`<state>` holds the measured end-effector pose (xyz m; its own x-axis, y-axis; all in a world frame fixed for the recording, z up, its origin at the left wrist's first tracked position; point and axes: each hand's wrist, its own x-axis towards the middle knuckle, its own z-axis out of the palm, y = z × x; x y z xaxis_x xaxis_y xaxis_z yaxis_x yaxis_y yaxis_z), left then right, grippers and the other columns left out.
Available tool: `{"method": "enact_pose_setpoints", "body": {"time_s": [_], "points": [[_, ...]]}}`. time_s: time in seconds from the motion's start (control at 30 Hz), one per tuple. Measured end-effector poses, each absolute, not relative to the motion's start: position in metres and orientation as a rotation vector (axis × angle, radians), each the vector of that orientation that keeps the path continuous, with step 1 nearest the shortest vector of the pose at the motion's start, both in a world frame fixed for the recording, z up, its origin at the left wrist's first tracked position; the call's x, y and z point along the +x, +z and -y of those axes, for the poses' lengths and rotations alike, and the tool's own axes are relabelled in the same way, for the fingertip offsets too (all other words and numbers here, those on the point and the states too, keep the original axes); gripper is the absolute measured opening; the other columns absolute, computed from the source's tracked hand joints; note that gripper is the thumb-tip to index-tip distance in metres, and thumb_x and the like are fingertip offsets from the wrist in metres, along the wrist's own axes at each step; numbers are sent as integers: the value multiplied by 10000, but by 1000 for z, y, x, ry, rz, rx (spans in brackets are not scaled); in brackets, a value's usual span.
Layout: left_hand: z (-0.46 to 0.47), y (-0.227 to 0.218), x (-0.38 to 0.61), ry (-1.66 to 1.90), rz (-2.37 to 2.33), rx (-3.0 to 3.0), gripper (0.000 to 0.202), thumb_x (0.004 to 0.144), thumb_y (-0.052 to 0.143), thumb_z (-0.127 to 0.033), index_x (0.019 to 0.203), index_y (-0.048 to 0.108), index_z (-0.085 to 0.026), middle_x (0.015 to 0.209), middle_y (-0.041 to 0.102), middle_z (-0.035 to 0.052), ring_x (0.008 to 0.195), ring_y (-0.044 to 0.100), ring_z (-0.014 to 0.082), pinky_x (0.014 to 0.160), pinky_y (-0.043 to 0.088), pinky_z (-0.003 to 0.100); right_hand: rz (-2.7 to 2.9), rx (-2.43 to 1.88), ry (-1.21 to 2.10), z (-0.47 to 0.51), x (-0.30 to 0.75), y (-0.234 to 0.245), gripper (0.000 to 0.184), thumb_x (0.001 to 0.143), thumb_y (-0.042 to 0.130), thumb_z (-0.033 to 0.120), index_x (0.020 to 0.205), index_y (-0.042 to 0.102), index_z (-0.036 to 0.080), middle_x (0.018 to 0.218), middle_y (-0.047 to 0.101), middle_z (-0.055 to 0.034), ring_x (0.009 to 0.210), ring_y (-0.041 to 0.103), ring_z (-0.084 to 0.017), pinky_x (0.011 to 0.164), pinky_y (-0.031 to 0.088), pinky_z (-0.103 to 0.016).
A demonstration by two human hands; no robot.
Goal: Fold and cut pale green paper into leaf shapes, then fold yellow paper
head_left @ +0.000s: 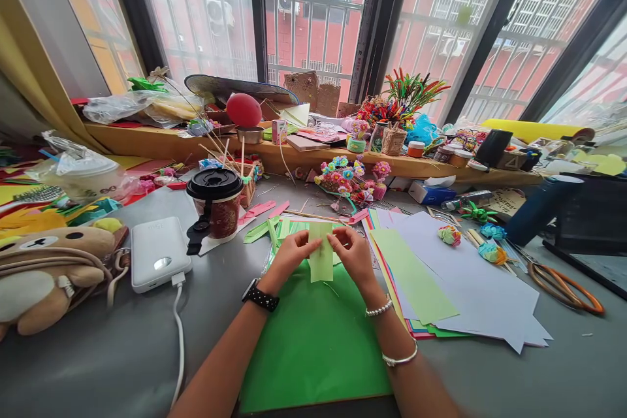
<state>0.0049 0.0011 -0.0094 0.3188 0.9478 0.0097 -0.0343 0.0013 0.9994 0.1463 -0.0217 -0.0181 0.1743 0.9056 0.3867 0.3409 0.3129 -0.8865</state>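
Green paper (322,266), one strip, is pinched by my left hand (290,258) and right hand (356,257); one lidded cup (224,210) hides its inside.

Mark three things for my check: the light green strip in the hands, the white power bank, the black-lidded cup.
Light green strip (322,264): head view, on its lower half.
White power bank (159,245): head view, on its broad upper face.
Black-lidded cup (224,210): head view, on its reddish body.

hands (290,257): 2 | between them, green strip (321,268): 1 | left, black-lidded cup (218,209): 1, power bank (157,251): 1 | right, scissors (558,271): 1 | beyond, balloon (243,110): 1
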Motion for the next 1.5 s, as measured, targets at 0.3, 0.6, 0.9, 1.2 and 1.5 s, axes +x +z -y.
{"method": "enact_pose_setpoints", "body": {"time_s": [0.3,0.6,0.9,1.2,1.5], "points": [[1,-7,6,988,-895,1394,405,573,672,-405,874,649,-136,875,664,75,768,591,204,650,452,274,1433,-1167,464,26,149,-11,150,745,519,280,781,597,156,713,635,-51,611,583,-145,577,488,-262],[3,-6,5,979,-920,1307,352,583,659,-424,749,659,-113,691,630,45,664,573,173,627,459,283,1592,-1107,174,31,147,-12,187,794,471,217,881,633,187,802,611,-57,675,565,-147,590,482,-262],[5,-3,6,1024,-926,1258,358,582,646,-457,644,611,-107,611,578,22,604,545,147,584,443,264,1674,-1021,158,28,149,-15,233,798,483,186,954,646,241,865,620,-57,814,577,-170,723,483,-299],[4,-5,5,1052,-942,1317,406,549,641,-514,637,621,-118,582,567,18,581,527,143,522,413,241,1704,-996,185,28,149,-14,245,788,489,163,946,649,259,868,614,-54,813,579,-169,725,489,-307],[5,-2,3,1035,-927,1337,329,593,639,-433,695,655,-121,671,605,34,626,513,142,558,402,235,1522,-1018,601,27,149,-9,221,747,535,316,882,661,193,867,622,-65,740,585,-156,562,517,-249]]}}
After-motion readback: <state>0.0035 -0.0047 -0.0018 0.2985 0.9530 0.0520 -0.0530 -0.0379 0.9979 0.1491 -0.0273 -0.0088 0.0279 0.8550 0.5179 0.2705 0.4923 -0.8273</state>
